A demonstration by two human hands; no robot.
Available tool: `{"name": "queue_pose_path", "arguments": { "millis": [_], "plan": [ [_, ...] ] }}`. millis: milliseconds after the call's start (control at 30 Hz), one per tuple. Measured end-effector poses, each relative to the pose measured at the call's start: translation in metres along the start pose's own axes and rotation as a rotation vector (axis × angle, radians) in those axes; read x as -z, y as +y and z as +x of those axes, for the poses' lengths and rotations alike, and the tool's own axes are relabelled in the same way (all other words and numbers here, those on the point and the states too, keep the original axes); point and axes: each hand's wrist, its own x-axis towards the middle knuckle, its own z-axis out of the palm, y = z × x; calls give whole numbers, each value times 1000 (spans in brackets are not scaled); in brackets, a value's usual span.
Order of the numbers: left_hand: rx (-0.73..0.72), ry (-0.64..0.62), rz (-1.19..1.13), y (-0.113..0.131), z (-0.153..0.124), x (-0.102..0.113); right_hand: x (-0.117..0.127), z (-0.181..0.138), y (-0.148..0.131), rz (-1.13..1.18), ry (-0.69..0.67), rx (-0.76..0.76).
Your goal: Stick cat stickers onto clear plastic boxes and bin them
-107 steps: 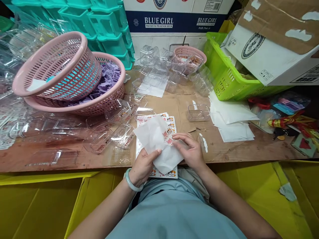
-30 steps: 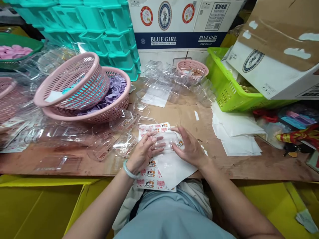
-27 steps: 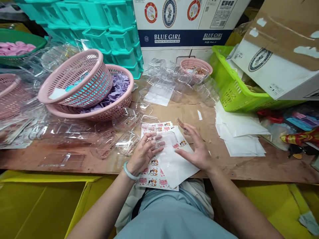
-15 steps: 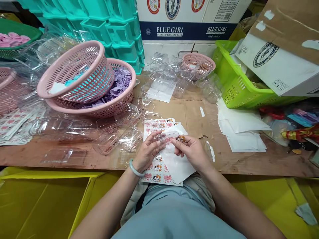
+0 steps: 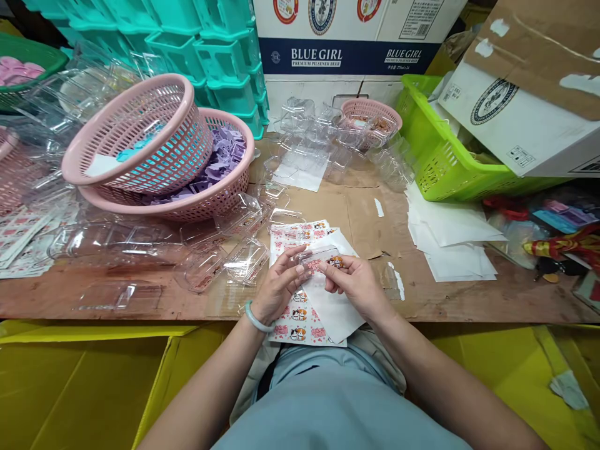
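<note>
My left hand (image 5: 280, 282), with a pale bangle at the wrist, grips a small clear plastic case (image 5: 305, 256) by its left end. On the case's near side lies a clear sticker (image 5: 314, 265) with pink lettering and cartoon cats. The thumb and fingers of my right hand (image 5: 360, 284) pinch the sticker's right part against the case; how much of it is stuck down I cannot tell. Beneath both hands are a sheet of cat stickers (image 5: 298, 312) and a white backing paper (image 5: 334, 312) lying across it.
Several clear plastic cases (image 5: 247, 261) lie left of my hands. Farther left, a tilted pink basket (image 5: 190, 134) rests on a larger pink basket (image 5: 246, 162) of purple pieces. White papers (image 5: 462, 262) and a lime-green basket (image 5: 434, 162) are on the right.
My right thumb has shifted slightly left along the sticker, and more of the cat picture shows. The left hand keeps its hold on the case. The view has tilted a little.
</note>
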Motion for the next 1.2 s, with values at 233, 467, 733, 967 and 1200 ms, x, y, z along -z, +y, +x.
{"name": "queue_pose_path", "arguments": {
  "millis": [233, 467, 733, 967, 1200],
  "plan": [
    [7, 12, 1, 0, 0, 1, -1, 1, 1, -6, 12, -6],
    [11, 22, 4, 2, -1, 0, -1, 2, 1, 23, -21, -3],
    [9, 11, 2, 2, 0, 1, -2, 1, -1, 14, -8, -7],
    [6, 69, 51, 1, -2, -9, -5, 0, 0, -80, 12, 12],
    [-82, 159, 179, -7, 4, -16, 4, 0, 7, -1002, 323, 530]
  ]
}}
